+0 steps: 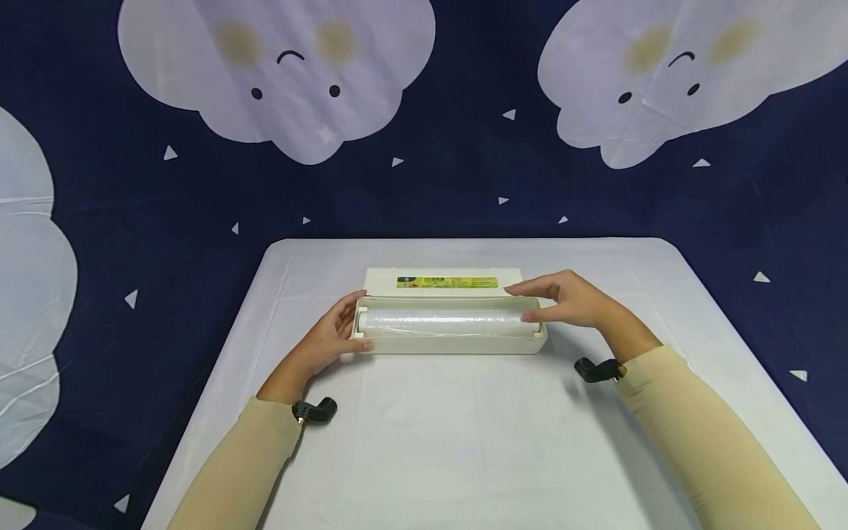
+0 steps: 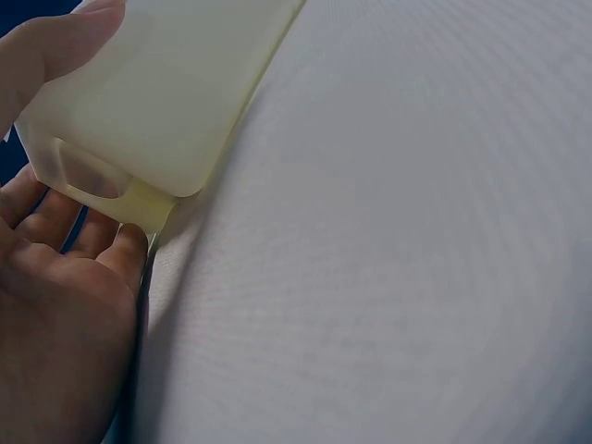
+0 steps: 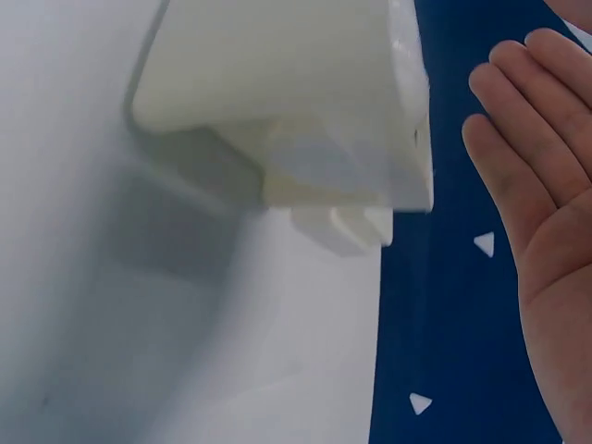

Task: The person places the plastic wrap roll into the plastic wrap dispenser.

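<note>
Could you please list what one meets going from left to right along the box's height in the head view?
Left hand → roll of cling film lying in the open cream box → right hand.

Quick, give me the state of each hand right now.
Left hand: open, straight fingers and thumb touching the left end of the cream dispenser box.
Right hand: open, fingers straight at the box's right end, holding nothing.
</note>
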{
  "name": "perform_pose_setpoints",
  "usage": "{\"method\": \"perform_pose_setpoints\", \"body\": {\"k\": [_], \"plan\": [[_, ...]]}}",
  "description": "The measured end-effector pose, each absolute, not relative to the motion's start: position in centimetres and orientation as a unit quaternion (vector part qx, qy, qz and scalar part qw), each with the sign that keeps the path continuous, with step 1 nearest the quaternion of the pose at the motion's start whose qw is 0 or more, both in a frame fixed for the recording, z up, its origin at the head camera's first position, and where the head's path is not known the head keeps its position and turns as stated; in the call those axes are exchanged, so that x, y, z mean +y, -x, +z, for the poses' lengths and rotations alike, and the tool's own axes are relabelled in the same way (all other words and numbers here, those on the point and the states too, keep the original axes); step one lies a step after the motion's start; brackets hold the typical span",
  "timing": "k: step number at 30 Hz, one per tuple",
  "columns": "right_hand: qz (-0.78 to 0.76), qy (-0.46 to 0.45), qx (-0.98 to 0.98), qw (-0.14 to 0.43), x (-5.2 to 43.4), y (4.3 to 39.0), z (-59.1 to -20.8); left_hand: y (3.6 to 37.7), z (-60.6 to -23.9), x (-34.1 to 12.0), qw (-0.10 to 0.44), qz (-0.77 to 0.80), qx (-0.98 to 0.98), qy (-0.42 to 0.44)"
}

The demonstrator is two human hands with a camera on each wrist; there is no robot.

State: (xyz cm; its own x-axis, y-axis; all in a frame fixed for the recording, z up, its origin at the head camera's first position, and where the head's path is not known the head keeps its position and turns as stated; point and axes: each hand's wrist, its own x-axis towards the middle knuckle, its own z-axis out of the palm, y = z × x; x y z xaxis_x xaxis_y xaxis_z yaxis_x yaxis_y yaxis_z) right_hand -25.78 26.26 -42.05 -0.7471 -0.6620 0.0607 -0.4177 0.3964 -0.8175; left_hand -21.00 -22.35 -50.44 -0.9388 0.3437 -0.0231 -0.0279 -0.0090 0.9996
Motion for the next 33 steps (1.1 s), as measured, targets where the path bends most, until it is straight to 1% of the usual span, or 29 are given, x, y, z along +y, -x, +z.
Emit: {"method": "perform_pose_setpoints", "body": {"k": [6,10,22,33], "plan": [[-0.43,0.293,0.846,0.117,27.7,25.2,-42.8,21.0,-50.4,-22.3,0.121,0.688,0.706,-0.115],[-0.435,0.279,0.848,0.113,28.4,25.0,-43.3,21.0,-50.5,-22.3,0.118,0.684,0.71,-0.114],[-0.462,0.265,0.838,0.116,29.2,24.6,-44.3,20.7,-50.3,-22.2,0.126,0.688,0.708,-0.103],[-0.5,0.244,0.82,0.133,29.7,23.9,-46.3,20.6,-50.0,-22.0,0.125,0.685,0.711,-0.101]]}}
